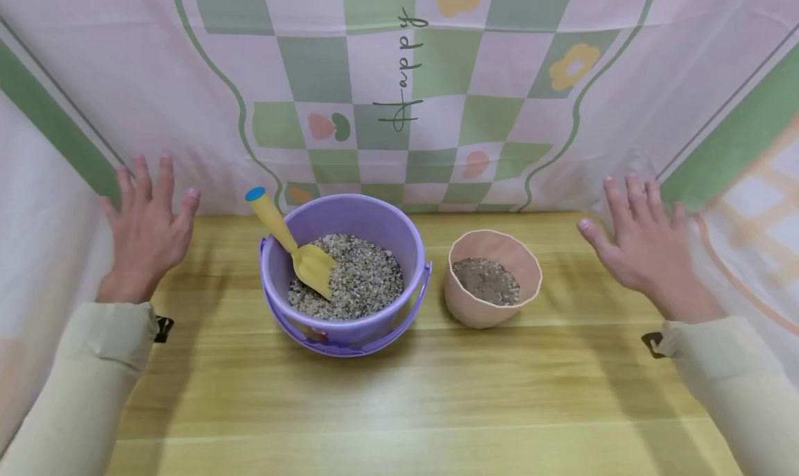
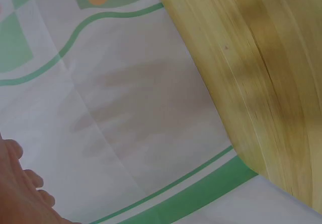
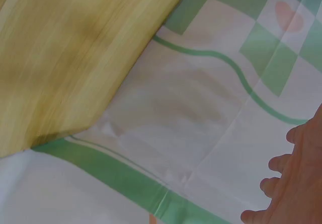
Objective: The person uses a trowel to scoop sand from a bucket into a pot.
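Your left hand (image 1: 146,230) and right hand (image 1: 652,243) both hover near the back corners of the desk (image 1: 349,406), palms down, fingers spread and extended. To the right of your left hand, and a little nearer you, stands the bucket (image 1: 349,216), partly filled with gravel (image 1: 368,275). The scoop (image 1: 312,264) leans inside it: its blade rests on the gravel, and its blue-tipped grip crosses the rim and juts out toward your left hand. The bucket's handle (image 1: 349,351) hangs folded down around the side nearest you. To the left of your right hand, just beside the bucket, stands the smaller pot (image 1: 471,311), upright, with brownish grit (image 1: 490,282) inside. Bucket and pot thus sit between your two hands, apart from each other and from both.

A strip of wood separates your left hand from the bucket, another your right hand from the pot, and a wide stretch runs on your near side of both. The desk's back edge passes under your hands, and its wood is pale and grained. Beyond your fingertips hangs a checked cloth (image 1: 505,60), whose sides flank your arms; each hand's shadow falls on it.
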`<state>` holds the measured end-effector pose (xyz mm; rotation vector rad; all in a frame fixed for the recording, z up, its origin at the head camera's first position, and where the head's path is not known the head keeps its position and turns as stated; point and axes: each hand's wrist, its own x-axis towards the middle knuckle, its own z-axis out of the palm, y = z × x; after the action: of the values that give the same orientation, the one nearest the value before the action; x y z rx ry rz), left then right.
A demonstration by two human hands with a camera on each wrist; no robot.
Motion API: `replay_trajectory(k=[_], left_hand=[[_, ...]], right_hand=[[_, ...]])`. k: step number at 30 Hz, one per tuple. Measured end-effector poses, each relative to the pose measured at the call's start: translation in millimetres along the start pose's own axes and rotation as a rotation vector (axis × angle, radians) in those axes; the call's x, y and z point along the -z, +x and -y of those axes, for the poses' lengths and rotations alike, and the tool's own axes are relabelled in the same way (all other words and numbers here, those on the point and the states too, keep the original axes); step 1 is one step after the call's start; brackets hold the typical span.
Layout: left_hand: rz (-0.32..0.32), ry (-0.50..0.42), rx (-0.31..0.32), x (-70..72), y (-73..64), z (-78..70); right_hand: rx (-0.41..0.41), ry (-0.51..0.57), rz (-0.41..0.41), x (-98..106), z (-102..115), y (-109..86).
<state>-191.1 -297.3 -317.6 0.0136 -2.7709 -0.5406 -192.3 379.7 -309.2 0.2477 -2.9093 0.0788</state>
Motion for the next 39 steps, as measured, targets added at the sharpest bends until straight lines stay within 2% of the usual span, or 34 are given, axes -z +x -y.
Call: replay_trajectory(k=[5, 15, 22, 34, 39], left_hand=[[0.005, -0.030, -0.014, -1.2, -0.4, -3.2], [0.009, -0.026, -0.061, -2.0, -0.7, -15.1], [0.014, -0.096, -0.087, -4.5, -5.5, -28.3], [0.026, -0.161, -0.148, -8.2, -13.6, -49.4], [0.036, -0.182, -0.164, -9.3, -14.5, -53.1]], right_hand=[[0.023, 0.035, -0.008, -7, 7, -3.3], [0.078, 0.123, -0.029, -16, 25, -8.2], [0.113, 0.181, -0.059, -19, 44, -11.0], [0.166, 0.260, -0.053, -21, 71, -15.3], [0.205, 0.346, -0.080, -22, 83, -15.6]])
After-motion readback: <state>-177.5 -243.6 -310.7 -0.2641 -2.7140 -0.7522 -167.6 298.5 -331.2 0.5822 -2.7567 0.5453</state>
